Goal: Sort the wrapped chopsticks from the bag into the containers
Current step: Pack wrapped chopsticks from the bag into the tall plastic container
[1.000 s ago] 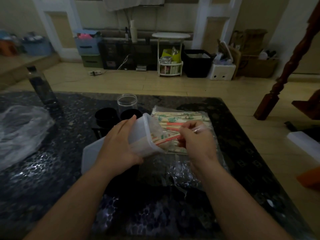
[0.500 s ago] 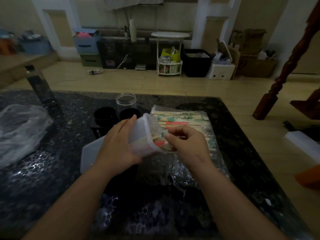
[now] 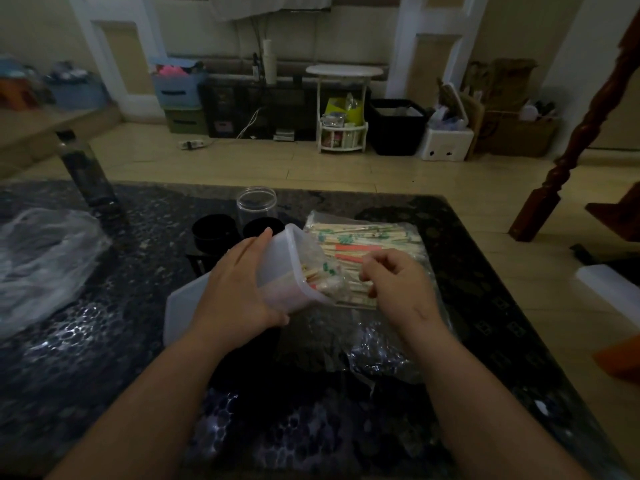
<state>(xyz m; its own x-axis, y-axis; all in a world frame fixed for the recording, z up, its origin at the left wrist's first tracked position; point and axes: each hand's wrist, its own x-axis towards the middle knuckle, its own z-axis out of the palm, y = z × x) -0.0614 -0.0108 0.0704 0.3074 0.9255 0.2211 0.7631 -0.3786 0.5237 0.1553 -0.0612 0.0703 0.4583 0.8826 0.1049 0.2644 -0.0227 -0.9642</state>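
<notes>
My left hand [image 3: 239,296] grips a translucent white container [image 3: 287,268], tipped on its side with the mouth facing right. Several wrapped chopsticks [image 3: 320,275] with red and green print lie inside its mouth. To the right, a clear plastic bag [image 3: 367,237] lies flat on the table, full of wrapped chopsticks. My right hand [image 3: 398,289] hovers just right of the container's mouth, over the near end of the bag. Its fingers are curled down against the chopstick ends; whether they pinch one is hidden.
Behind the container stand a clear jar [image 3: 256,202] and two black cups [image 3: 213,230]. A white lid [image 3: 180,306] lies under my left wrist. A crumpled plastic bag [image 3: 41,258] and a dark bottle [image 3: 83,168] are on the left of the dark table [image 3: 104,341].
One second ago my right hand was pushing a red-wrapped chopstick into the container. It has since drawn back right, over the bag. The container stays tipped in my left hand.
</notes>
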